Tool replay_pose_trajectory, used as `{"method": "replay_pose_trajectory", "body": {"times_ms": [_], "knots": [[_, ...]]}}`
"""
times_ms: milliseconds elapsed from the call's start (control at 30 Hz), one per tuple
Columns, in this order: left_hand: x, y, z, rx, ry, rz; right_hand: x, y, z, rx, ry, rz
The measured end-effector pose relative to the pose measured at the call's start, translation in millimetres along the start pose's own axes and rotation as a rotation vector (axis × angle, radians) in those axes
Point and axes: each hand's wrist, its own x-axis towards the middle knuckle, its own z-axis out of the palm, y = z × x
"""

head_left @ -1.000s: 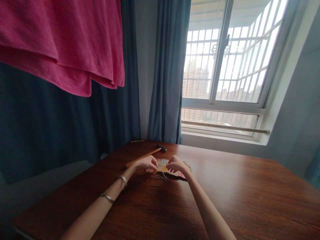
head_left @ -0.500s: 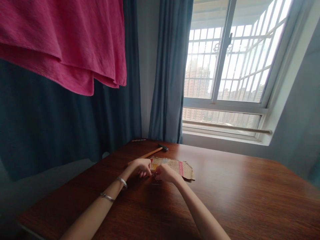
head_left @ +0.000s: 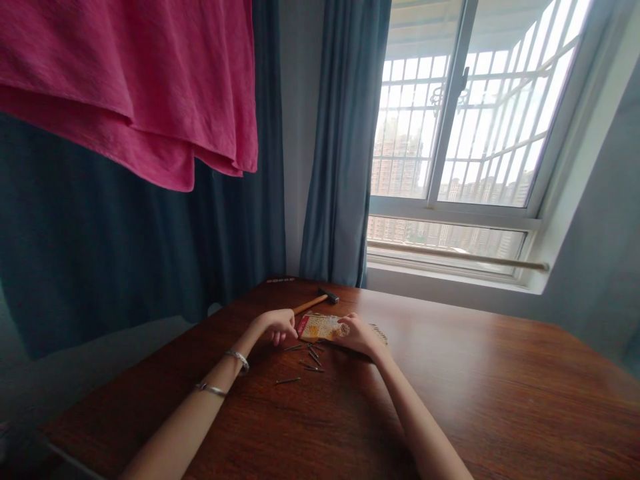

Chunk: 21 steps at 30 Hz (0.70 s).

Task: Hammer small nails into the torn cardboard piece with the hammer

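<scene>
A flat piece of printed cardboard (head_left: 320, 327), patterned with a red and a yellow patch, lies on the brown wooden table (head_left: 450, 393). My right hand (head_left: 356, 335) is closed over the cardboard's right part, covering much of it. At its left end is my left hand (head_left: 280, 325), fingers curled; what they hold, if anything, is hidden. Several dark nails (head_left: 314, 358) are scattered on the wood in front of the cardboard, one nail (head_left: 288, 381) nearer to me. Behind lies a hammer (head_left: 311, 305) with a wooden handle, partly hidden by my left hand.
A pink towel (head_left: 165, 93) hangs at the upper left before dark blue curtains (head_left: 335, 167). Beyond the table's far edge is a barred window (head_left: 430, 133) with a rail across its lower part.
My hands have moved apart: the right went right onto the cardboard, the left slightly left. Several nails now show on the table where my hands were close together.
</scene>
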Motion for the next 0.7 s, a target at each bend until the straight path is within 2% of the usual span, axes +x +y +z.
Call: {"method": "replay_pose_trajectory", "body": {"times_ms": [167,367,467,567,700], "knots": [[-5,11,4.8,-0.068,-0.02,0.078,-4,16,5,0.0,0.02,-0.061],[-3,18,11.3,-0.072,0.079,0.096,-4,17,5,-0.017,0.013,-0.056],[2,17,12.9,-0.067,0.087,0.109,-1,18,3,0.008,0.076,-0.059],[5,15,14.5,-0.058,0.115,0.136,3,24,1,-0.005,0.16,-0.012],[6,19,18.6,-0.076,0.212,0.189,4,38,2,-0.047,0.169,0.088]]}}
